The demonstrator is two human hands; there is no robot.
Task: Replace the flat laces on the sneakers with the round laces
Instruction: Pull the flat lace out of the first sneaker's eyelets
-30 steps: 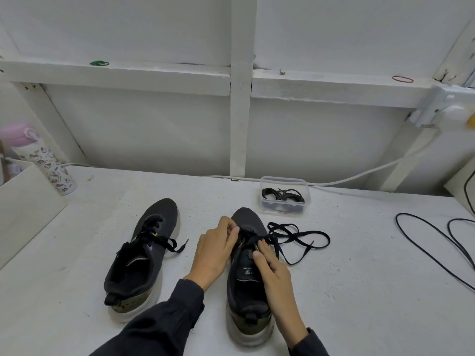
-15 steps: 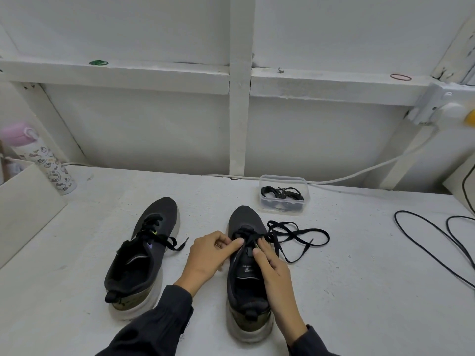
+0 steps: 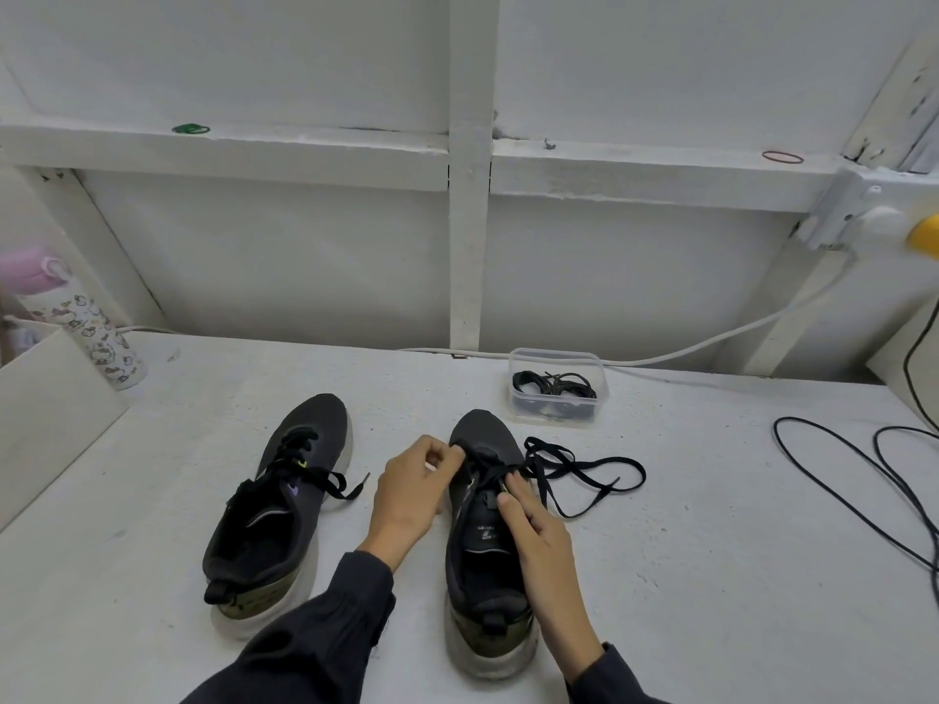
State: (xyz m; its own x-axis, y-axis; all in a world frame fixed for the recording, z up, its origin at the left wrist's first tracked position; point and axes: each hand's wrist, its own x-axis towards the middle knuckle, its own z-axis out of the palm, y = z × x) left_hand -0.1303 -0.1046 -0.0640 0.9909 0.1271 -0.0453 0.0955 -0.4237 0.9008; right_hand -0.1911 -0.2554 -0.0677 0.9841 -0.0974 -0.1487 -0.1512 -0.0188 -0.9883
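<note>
Two sneakers, one tub of round laces. Left hand pinches a flat lace — right hand presses it, fingers straight.

White table carries two sneakers, a clear box, a bottle.

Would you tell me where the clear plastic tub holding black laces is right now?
In the head view, the clear plastic tub stands right of centre on the white table, beyond the toe of the right-hand black sneaker, near the back wall.

A pink-capped bottle stands far left; black cable loops right.
</note>
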